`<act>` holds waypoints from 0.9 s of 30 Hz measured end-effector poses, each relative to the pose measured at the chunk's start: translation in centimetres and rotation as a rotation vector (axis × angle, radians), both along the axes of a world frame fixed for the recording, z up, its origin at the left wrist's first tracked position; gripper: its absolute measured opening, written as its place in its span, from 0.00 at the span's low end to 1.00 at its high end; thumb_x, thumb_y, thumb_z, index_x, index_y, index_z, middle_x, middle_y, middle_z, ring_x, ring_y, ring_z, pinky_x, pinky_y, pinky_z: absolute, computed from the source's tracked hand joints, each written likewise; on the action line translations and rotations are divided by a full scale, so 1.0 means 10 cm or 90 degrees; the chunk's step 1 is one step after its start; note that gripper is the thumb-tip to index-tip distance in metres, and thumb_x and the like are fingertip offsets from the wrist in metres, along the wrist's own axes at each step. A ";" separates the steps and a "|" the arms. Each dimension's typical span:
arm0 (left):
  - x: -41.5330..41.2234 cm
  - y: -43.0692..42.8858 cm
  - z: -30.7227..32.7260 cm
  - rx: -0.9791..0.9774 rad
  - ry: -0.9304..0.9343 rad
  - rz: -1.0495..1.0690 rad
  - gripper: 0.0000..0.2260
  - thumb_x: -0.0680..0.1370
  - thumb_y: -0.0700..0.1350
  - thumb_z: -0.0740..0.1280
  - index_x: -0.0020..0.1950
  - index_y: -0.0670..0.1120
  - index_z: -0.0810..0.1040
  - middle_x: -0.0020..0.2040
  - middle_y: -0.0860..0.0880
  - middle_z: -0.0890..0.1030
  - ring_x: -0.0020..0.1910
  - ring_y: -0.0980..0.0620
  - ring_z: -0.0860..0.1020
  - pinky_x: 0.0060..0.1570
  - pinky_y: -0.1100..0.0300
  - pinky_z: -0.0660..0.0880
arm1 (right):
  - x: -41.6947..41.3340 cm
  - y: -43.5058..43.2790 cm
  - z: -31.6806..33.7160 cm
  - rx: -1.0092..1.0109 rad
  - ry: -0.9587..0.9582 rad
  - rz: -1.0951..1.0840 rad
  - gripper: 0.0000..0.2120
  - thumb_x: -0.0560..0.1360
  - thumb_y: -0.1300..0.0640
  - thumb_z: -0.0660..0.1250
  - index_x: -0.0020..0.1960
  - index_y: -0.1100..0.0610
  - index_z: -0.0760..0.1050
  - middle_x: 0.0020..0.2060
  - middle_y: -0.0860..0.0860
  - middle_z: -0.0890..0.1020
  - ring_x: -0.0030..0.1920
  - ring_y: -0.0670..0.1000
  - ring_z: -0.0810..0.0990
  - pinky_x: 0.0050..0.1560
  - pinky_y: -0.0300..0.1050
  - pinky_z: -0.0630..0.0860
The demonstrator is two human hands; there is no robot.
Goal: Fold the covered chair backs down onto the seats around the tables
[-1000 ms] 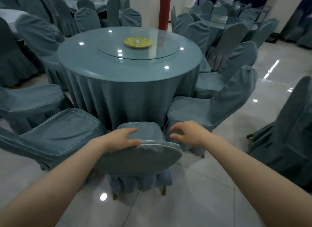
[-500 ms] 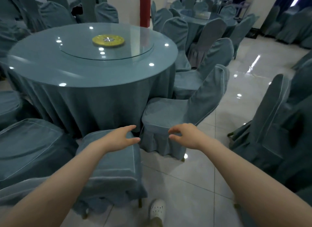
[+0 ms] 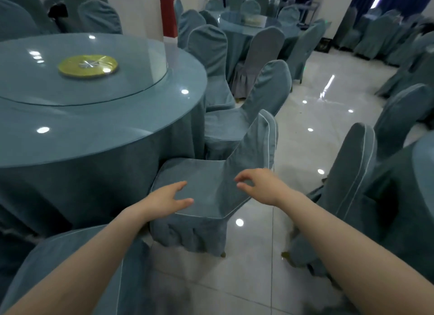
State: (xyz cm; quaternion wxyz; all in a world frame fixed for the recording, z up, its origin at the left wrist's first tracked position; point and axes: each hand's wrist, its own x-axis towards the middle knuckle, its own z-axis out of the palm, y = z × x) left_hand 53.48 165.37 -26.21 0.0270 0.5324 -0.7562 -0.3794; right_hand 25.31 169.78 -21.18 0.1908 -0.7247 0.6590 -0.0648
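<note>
Facing a covered chair (image 3: 192, 235) drawn up at the near right edge of the round tabletop (image 3: 105, 127), its back (image 3: 256, 145) upright and leaning away from that tabletop. Reaching over the seat (image 3: 206, 174) with the left hand (image 3: 169, 198), fingers straight and spread, thumb held apart, gripping nothing; cannot tell whether it brushes the fabric or hangs just above. Holding the right hand (image 3: 258, 188) on the side farther from the tabletop, in front of the lower part of the back, fingers loosely curled, thumb and forefinger nearly meeting, nothing between them.

Judging by that pose, shaping for a two-handed take. The left probably goes to steady the seat. The right likely goes to catch the back's piped edge and tip it toward the tabletop.

Just off the tabletop's near edge, lower in view, what looks like a folded chair (image 3: 70, 256) lying flat. Farther round the tabletop's right edge, more upright chairs (image 3: 265, 96) not yet done, so a fair share of the round left.
</note>
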 end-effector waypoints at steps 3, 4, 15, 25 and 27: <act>-0.42 -0.25 -0.04 -0.004 0.009 0.018 0.33 0.74 0.62 0.65 0.76 0.54 0.58 0.73 0.54 0.65 0.71 0.57 0.65 0.65 0.64 0.60 | -0.48 -0.41 0.02 -0.140 0.032 -0.006 0.11 0.79 0.55 0.60 0.57 0.50 0.79 0.54 0.46 0.82 0.53 0.50 0.79 0.51 0.42 0.71; -0.58 -0.33 -0.06 -0.002 0.014 0.028 0.33 0.74 0.61 0.65 0.76 0.54 0.58 0.74 0.54 0.65 0.71 0.57 0.65 0.66 0.63 0.60 | -0.66 -0.58 0.02 -0.175 0.036 -0.007 0.12 0.79 0.57 0.59 0.57 0.50 0.79 0.54 0.46 0.82 0.53 0.51 0.79 0.50 0.42 0.71; -2.37 -0.66 -0.17 0.033 0.107 0.250 0.29 0.76 0.56 0.66 0.74 0.51 0.62 0.71 0.53 0.68 0.68 0.57 0.68 0.68 0.62 0.63 | -2.37 -1.98 -0.10 -0.056 0.154 0.278 0.29 0.72 0.69 0.55 0.68 0.47 0.70 0.68 0.49 0.72 0.67 0.53 0.70 0.65 0.50 0.68; -3.45 -0.90 -0.02 0.002 0.063 0.268 0.36 0.69 0.63 0.69 0.73 0.58 0.59 0.66 0.58 0.72 0.59 0.58 0.73 0.52 0.64 0.68 | -2.50 -2.71 -0.13 -0.054 0.198 0.457 0.28 0.76 0.63 0.59 0.74 0.49 0.61 0.74 0.49 0.62 0.73 0.54 0.61 0.71 0.50 0.62; -3.58 -0.95 -0.03 0.000 0.020 0.283 0.41 0.67 0.64 0.69 0.75 0.57 0.54 0.66 0.56 0.72 0.54 0.56 0.74 0.47 0.63 0.67 | -2.55 -2.76 -0.13 -0.036 0.168 0.450 0.24 0.76 0.62 0.59 0.71 0.50 0.65 0.69 0.49 0.69 0.68 0.54 0.66 0.66 0.52 0.67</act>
